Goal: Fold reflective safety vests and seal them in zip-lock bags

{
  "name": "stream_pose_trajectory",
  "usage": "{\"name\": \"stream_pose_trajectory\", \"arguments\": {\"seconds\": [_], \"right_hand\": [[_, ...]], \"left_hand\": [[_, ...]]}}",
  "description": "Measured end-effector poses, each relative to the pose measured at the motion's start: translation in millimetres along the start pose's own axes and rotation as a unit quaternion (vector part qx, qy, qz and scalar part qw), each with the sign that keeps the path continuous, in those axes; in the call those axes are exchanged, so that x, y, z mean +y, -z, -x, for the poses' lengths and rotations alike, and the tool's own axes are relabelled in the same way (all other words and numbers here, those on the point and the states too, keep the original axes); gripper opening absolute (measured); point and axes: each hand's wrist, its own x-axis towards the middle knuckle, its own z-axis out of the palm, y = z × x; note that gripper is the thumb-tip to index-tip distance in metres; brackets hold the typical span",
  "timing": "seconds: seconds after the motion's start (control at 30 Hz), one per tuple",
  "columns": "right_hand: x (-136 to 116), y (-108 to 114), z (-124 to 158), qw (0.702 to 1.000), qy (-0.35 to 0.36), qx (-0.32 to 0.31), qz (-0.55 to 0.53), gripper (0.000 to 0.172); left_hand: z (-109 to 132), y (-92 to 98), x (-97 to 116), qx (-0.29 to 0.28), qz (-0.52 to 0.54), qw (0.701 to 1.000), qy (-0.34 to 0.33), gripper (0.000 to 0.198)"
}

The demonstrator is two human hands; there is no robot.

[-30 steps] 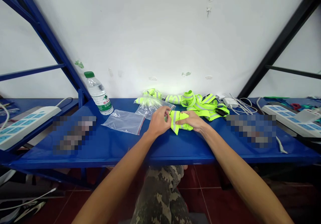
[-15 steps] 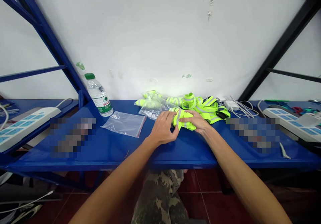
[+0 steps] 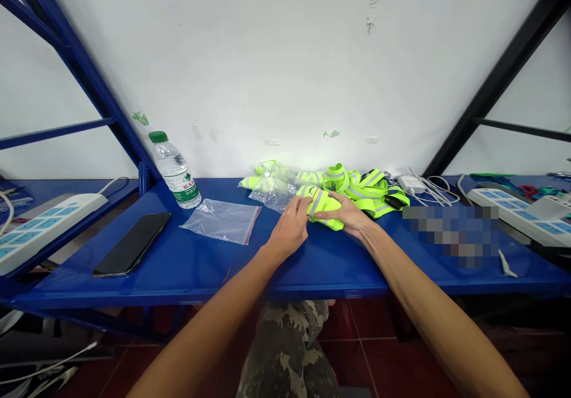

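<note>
A folded neon-yellow reflective strap (image 3: pixel 322 200) with grey stripes lies between my two hands over the table. My left hand (image 3: pixel 291 224) closes on its left end, fingers bent over the edge. From the right, my right hand (image 3: pixel 347 215) grips the bundle, thumb pressed on top. Just behind, more loose yellow reflective straps (image 3: pixel 357 188) with black fittings lie in a heap. A clear plastic bag (image 3: pixel 270 185) with yellow material inside rests against that heap's left side. To the left of my hands a flat, clear zip bag (image 3: pixel 223 221) lies on the table.
A water bottle (image 3: pixel 176 169) with a green cap stands at the back left, near a black phone (image 3: pixel 132 244). White cables with a charger (image 3: pixel 413 185) lie at the back right. Power strips (image 3: pixel 49 222) sit at both sides. A blurred patch covers something at right.
My left hand's fingers have drawn in on the strap bundle, which now looks flatter and more neatly folded. My right hand keeps its grip. The phone at left now shows unblurred.
</note>
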Motion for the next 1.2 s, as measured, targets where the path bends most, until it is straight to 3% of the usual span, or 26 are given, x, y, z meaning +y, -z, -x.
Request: {"name": "stream_pose_trajectory", "arguments": {"seconds": [0.13, 0.3, 0.57, 0.67, 0.83, 0.97, 1.07, 1.2], "right_hand": [[-0.5, -1.6, -0.5, 0.998, 0.002, 0.057, -0.012, 0.069], [-3.2, -1.6, -0.1, 0.998, -0.002, 0.041, -0.038, 0.055], [3.1, -3.0, -3.7, 0.996, -0.016, 0.053, -0.065, 0.053], [5.1, -4.3, -4.5, 0.996, -0.013, 0.065, -0.062, 0.054], [3.8, -9.1, -2.6, 0.995, -0.015, 0.074, -0.066, 0.051], [5.5, -12.2, -3.7, 0.997, -0.006, 0.065, -0.046, 0.042], [8.8, -12.2, -6.6, 0.996, -0.014, 0.074, -0.045, 0.036], [11.4, -12.1, -7.7, 0.995, -0.02, 0.085, -0.048, 0.044]], "left_hand": [[-1.2, 2.2, 2.7, 0.032, -0.059, 0.997, 0.035, 0.042], [-1.3, 5.1, 1.8, 0.028, -0.147, 0.984, 0.096, 0.041], [0.7, -1.2, -2.7, 0.025, -0.113, 0.993, 0.037, 0.028], [1.8, -4.9, -5.1, 0.023, -0.078, 0.996, 0.022, 0.035], [0.9, -8.3, -10.2, 0.047, -0.039, 0.997, 0.05, 0.048], [-1.6, -7.4, -8.5, 0.083, -0.009, 0.994, 0.074, 0.039], [-2.5, -6.3, -5.3, 0.097, -0.014, 0.994, 0.056, 0.034], [-2.3, -5.5, -2.8, 0.052, -0.036, 0.998, 0.006, 0.038]]}}
